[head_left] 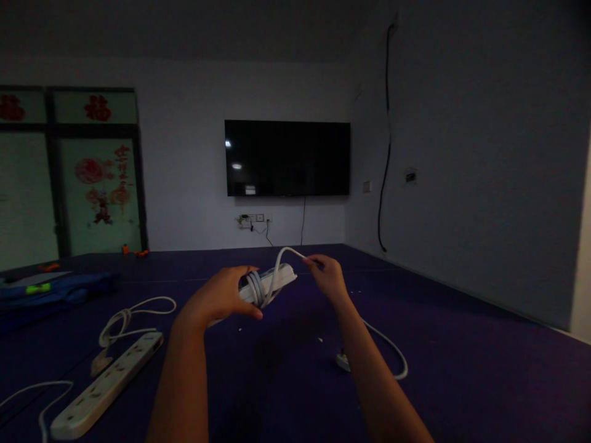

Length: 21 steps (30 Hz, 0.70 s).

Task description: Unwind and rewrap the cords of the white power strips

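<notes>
My left hand [226,294] is closed around a white power strip [287,275], held tilted above the purple tabletop. Several turns of its white cord [255,289] wrap the strip's body beside my fingers. From these turns the cord arcs up and across to my right hand [327,274], which pinches it between thumb and fingers. The loose length runs on behind my right forearm and curves over the surface. A white plug [343,360] lies there, partly hidden by that forearm.
At the left lies a second white power strip [108,386] with a loosely coiled cord [124,317]. Farther back are a blue cloth [78,289] and small orange pieces [141,253]. A television [287,158] hangs on the far wall. The purple surface [462,381] carries small white scraps.
</notes>
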Each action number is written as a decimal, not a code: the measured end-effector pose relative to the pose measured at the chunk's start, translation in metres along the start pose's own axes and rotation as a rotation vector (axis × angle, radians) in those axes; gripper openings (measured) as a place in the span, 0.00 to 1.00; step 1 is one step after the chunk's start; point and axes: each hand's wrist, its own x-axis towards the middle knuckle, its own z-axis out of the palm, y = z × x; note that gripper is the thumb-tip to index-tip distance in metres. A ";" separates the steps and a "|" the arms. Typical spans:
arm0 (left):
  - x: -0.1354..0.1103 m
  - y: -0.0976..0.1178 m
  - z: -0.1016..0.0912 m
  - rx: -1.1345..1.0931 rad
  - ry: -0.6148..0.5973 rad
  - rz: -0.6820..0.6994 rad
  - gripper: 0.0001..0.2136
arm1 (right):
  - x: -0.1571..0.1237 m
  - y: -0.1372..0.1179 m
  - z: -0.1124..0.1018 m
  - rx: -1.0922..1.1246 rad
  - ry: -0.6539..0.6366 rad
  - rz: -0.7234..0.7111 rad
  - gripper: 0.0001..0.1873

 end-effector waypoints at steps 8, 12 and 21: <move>0.004 -0.012 -0.008 0.164 0.220 -0.146 0.36 | 0.003 -0.003 -0.008 -0.075 0.019 0.010 0.17; -0.001 -0.009 -0.021 0.128 0.307 -0.153 0.38 | 0.003 0.012 -0.007 -0.201 -0.056 0.087 0.18; -0.012 0.000 -0.027 0.018 0.248 -0.037 0.35 | -0.007 0.046 0.011 -0.333 -0.224 0.192 0.07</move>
